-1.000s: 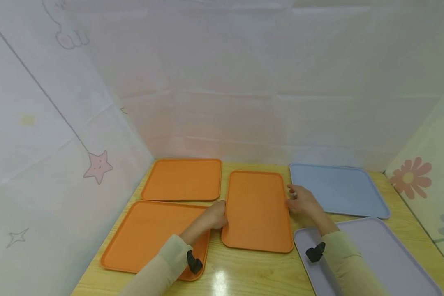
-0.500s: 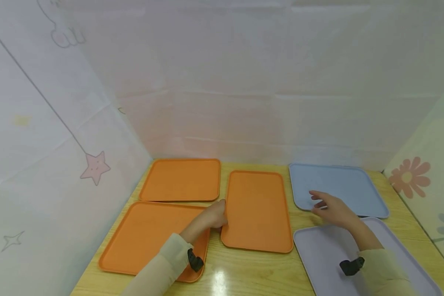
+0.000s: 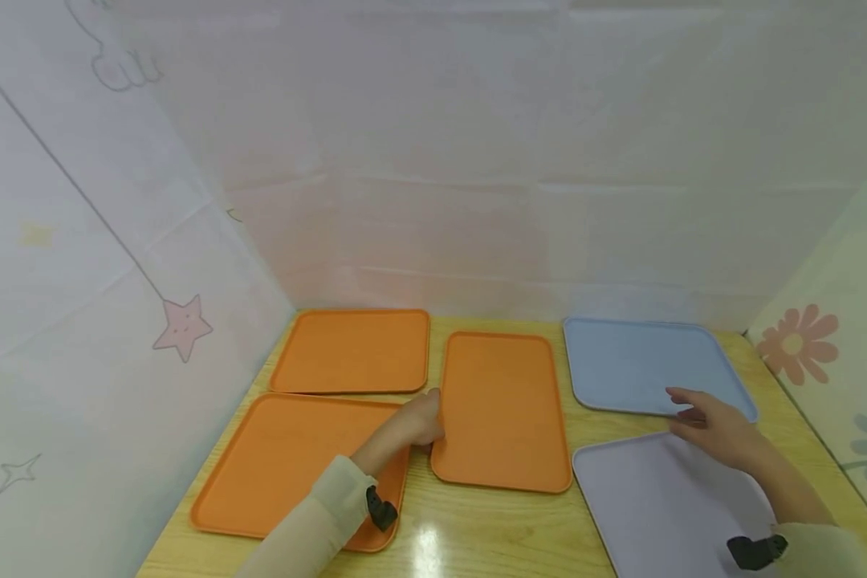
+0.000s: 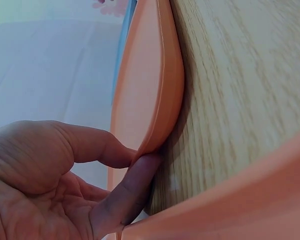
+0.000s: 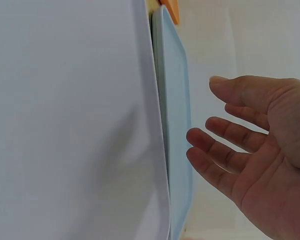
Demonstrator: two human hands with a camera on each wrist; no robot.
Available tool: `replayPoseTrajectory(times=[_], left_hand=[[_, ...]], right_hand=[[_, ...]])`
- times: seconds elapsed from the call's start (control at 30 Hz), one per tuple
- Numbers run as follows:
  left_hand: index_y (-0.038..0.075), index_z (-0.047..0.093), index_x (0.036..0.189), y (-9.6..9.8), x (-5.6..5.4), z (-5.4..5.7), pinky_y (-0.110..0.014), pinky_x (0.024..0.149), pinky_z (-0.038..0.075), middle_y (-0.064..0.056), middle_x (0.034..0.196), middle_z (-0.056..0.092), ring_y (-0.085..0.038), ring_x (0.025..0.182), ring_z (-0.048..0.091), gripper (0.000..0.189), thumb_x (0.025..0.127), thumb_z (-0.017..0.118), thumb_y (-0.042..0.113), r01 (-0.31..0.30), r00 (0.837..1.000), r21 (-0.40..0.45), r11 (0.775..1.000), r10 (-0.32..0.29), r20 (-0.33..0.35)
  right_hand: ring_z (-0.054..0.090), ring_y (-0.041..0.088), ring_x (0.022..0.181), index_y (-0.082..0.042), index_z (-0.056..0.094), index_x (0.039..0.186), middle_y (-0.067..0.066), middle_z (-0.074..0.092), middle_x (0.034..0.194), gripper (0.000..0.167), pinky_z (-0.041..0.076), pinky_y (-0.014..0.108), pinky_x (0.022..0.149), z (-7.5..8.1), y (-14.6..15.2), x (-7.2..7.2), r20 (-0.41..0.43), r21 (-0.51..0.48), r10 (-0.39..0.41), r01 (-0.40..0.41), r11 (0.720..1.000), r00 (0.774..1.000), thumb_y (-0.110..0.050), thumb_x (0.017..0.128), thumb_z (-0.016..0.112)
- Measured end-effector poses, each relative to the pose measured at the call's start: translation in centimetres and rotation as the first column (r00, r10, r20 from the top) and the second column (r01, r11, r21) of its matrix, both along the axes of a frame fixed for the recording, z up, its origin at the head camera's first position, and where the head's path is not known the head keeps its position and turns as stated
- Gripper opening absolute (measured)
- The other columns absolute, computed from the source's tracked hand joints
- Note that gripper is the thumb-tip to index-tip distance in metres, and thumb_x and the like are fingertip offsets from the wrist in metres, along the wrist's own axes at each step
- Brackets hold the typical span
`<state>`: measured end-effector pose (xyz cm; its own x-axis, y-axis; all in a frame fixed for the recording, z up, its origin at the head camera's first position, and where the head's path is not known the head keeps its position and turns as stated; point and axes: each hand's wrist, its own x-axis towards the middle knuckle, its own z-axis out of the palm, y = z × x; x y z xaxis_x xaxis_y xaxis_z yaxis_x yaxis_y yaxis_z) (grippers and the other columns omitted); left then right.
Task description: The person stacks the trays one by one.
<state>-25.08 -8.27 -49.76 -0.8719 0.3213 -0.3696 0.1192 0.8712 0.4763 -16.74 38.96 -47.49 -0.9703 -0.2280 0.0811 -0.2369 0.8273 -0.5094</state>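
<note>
An orange tray (image 3: 502, 409) lies lengthwise in the middle of the table, and my left hand (image 3: 421, 421) pinches its left rim. In the left wrist view, that tray's edge (image 4: 167, 100) sits between the thumb and finger of the left hand (image 4: 75, 175). My right hand (image 3: 718, 429) hovers over the gap between the blue tray (image 3: 650, 365) and the lavender tray (image 3: 665, 498), fingers loosely spread and holding nothing. The right wrist view shows the right hand (image 5: 260, 150) above the lavender tray (image 5: 65, 125), its shadow falling on that tray.
Two more orange trays lie at the left: a back one (image 3: 354, 349) and a front one (image 3: 296, 461), which the left forearm crosses. The wooden table (image 3: 491, 522) is backed by a pale cloth wall (image 3: 433, 160) with printed side panels.
My right hand has left the middle tray's right side and moved right, over the blue and lavender trays. The left hand stays on the middle orange tray's left rim.
</note>
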Motion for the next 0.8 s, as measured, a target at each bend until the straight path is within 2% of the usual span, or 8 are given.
replayPoseTrajectory(times=[0.23, 0.4, 0.5, 0.57, 0.6, 0.67, 0.73, 0.8], left_hand=[[-0.006, 0.027, 0.155, -0.1, 0.1, 0.0, -0.034, 0.061, 0.043, -0.026, 0.129, 0.059, -0.024, 0.078, 0.056, 0.076, 0.091, 0.068, 0.005, 0.008, 1.000, -0.011, 1.000, -0.008, -0.015], [-0.005, 0.023, 0.157, -0.3, 0.1, -0.2, -0.032, 0.053, 0.045, -0.025, 0.126, 0.061, -0.022, 0.063, 0.061, 0.079, 0.091, 0.067, 0.002, -0.016, 0.999, 0.070, 0.997, 0.014, 0.032], [-0.006, 0.024, 0.155, -0.4, -0.1, -0.4, -0.031, 0.050, 0.048, -0.023, 0.120, 0.062, -0.021, 0.057, 0.062, 0.078, 0.091, 0.067, 0.000, -0.027, 0.999, 0.123, 0.992, 0.022, 0.049], [-0.006, 0.026, 0.154, -0.6, -0.3, -0.5, -0.030, 0.050, 0.050, -0.022, 0.116, 0.062, -0.021, 0.056, 0.063, 0.076, 0.090, 0.068, -0.002, -0.031, 0.998, 0.152, 0.988, 0.022, 0.058], [-0.006, 0.026, 0.154, -0.6, -0.3, -0.5, -0.031, 0.049, 0.052, -0.022, 0.114, 0.062, -0.021, 0.056, 0.063, 0.076, 0.090, 0.068, -0.002, -0.032, 0.998, 0.170, 0.985, 0.022, 0.064], [-0.006, 0.027, 0.153, -0.8, -0.5, -0.5, -0.033, 0.050, 0.054, -0.022, 0.110, 0.062, -0.022, 0.056, 0.064, 0.076, 0.088, 0.068, -0.004, -0.035, 0.997, 0.203, 0.979, 0.020, 0.075], [-0.006, 0.024, 0.154, -1.0, -0.6, -0.5, -0.034, 0.051, 0.055, -0.020, 0.104, 0.064, -0.023, 0.057, 0.065, 0.080, 0.087, 0.069, -0.005, -0.037, 0.996, 0.234, 0.972, 0.016, 0.091], [-0.006, 0.021, 0.155, -1.2, -0.6, -0.4, -0.035, 0.052, 0.056, -0.017, 0.095, 0.066, -0.025, 0.057, 0.066, 0.083, 0.087, 0.069, -0.006, -0.037, 0.994, 0.258, 0.965, 0.009, 0.110]], right_hand=[[0.065, 0.047, 0.106, 0.012, 0.049, 0.139, 0.036, 0.055, 0.133, 0.061, 0.058, 0.049, 0.079, -0.4, 3.1, 1.6, 0.037, 0.042, -0.069, 0.068, 0.997, 0.997, -0.020, 0.093, 0.074], [0.066, 0.047, 0.103, 0.012, 0.050, 0.137, 0.038, 0.055, 0.132, 0.061, 0.059, 0.048, 0.077, -0.9, 5.3, 2.6, 0.045, 0.084, -0.139, 0.134, 0.987, 0.989, -0.020, 0.091, 0.076], [0.071, 0.021, 0.095, 0.013, 0.052, 0.134, 0.039, 0.055, 0.130, 0.060, 0.058, 0.035, 0.073, -1.1, 6.7, 3.1, 0.017, 0.080, -0.152, 0.150, 0.985, 0.988, -0.018, 0.089, 0.078], [0.065, 0.002, 0.087, 0.015, 0.053, 0.132, 0.040, 0.055, 0.128, 0.060, 0.055, 0.025, 0.069, -1.4, 7.5, 3.5, -0.007, 0.061, -0.157, 0.157, 0.986, 0.988, -0.015, 0.087, 0.079], [0.065, 0.001, 0.085, 0.016, 0.053, 0.131, 0.041, 0.055, 0.128, 0.060, 0.053, 0.022, 0.067, -1.5, 7.8, 3.7, -0.011, 0.057, -0.159, 0.160, 0.985, 0.987, -0.014, 0.087, 0.080], [0.069, 0.009, 0.090, 0.019, 0.050, 0.132, 0.045, 0.051, 0.128, 0.061, 0.055, 0.024, 0.068, -1.6, 8.5, 4.1, 0.014, 0.044, -0.160, 0.159, 0.986, 0.987, -0.013, 0.088, 0.078], [0.070, 0.037, 0.096, 0.022, 0.046, 0.132, 0.049, 0.046, 0.129, 0.062, 0.059, 0.037, 0.071, -1.7, 9.0, 4.4, 0.048, 0.038, -0.162, 0.160, 0.986, 0.986, -0.011, 0.090, 0.076], [0.059, 0.061, 0.101, 0.024, 0.042, 0.134, 0.051, 0.042, 0.131, 0.063, 0.058, 0.051, 0.076, -1.7, 9.5, 4.6, 0.098, 0.054, -0.166, 0.162, 0.985, 0.981, -0.014, 0.094, 0.072]])
